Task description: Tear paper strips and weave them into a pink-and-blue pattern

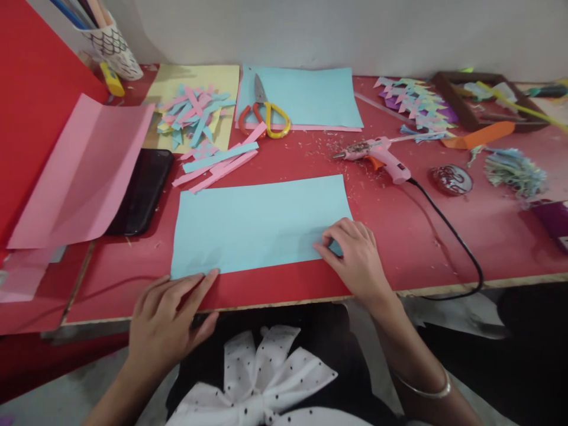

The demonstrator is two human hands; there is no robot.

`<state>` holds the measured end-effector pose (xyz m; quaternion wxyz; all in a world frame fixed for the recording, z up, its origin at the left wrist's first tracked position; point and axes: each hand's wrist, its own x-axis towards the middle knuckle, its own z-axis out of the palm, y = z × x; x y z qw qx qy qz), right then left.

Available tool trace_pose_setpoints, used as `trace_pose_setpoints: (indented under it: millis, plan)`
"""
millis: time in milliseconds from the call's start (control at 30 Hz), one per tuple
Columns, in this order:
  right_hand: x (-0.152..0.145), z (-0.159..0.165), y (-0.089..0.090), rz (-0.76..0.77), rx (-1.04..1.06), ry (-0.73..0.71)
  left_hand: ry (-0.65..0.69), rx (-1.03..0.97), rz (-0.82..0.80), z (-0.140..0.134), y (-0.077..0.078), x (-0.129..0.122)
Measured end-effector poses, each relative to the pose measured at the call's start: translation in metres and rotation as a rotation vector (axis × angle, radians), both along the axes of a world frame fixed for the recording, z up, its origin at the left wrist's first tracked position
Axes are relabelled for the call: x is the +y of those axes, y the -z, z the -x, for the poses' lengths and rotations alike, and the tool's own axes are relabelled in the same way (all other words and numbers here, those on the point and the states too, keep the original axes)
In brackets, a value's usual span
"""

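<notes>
One loosely spread left hand [166, 313] touches the near left corner of one light-blue rectangular paper sheet [261, 225] on the red tabletop [421, 242]; one curled right hand [355, 254] meets its near right corner, whether pinching I cannot tell. Beyond the sheet lie one pair of red-and-yellow-handled scissors [260, 94] and one pink glue gun [393, 163].

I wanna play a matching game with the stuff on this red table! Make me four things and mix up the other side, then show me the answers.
Things:
1. scissors
2. glue gun
3. phone
4. front paper sheet

Clues:
A. partly covered by a folded pink sheet
B. light blue, with the right hand at one end
C. red and yellow handles
D. pink, with a black cord

Right pairs: 1-C, 2-D, 3-A, 4-B
</notes>
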<state>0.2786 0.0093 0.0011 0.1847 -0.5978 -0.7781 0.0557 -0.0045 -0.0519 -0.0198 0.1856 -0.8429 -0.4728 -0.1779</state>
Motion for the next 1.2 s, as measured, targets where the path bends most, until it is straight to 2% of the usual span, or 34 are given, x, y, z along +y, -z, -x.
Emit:
trace_pose_setpoints:
  millis: [233,367,467,633,833,933,1000,1100,1200]
  plan:
    - [-0.004,-0.019,0.003,-0.004,-0.016,0.055,-0.058,-0.051,-0.086,0.034,0.007,-0.005]
    - [-0.007,-0.030,0.004,-0.014,-0.017,0.098,-0.092,-0.053,-0.023,0.047,0.009,-0.009]
    - [-0.011,-0.038,0.005,-0.043,-0.016,0.132,-0.136,-0.038,-0.028,0.045,0.009,-0.009]
    - [-0.014,-0.046,0.006,-0.076,-0.020,0.186,-0.091,-0.045,-0.186,0.036,0.005,-0.005]
    - [-0.016,-0.051,0.007,-0.121,0.033,0.225,-0.180,-0.065,-0.077,0.036,0.008,-0.008]
    - [-0.018,-0.048,0.004,-0.219,0.149,0.225,-0.208,-0.057,-0.120,0.029,0.005,-0.006]
    - [-0.021,-0.044,0.001,-0.239,0.200,0.137,-0.208,-0.089,-0.145,0.018,-0.001,0.000]
    - [-0.023,-0.036,-0.001,-0.139,0.160,-0.059,-0.101,-0.168,0.027,-0.008,-0.013,0.012]
    - [-0.022,-0.031,-0.001,-0.061,0.115,-0.106,0.095,-0.143,0.189,-0.044,-0.023,0.027]
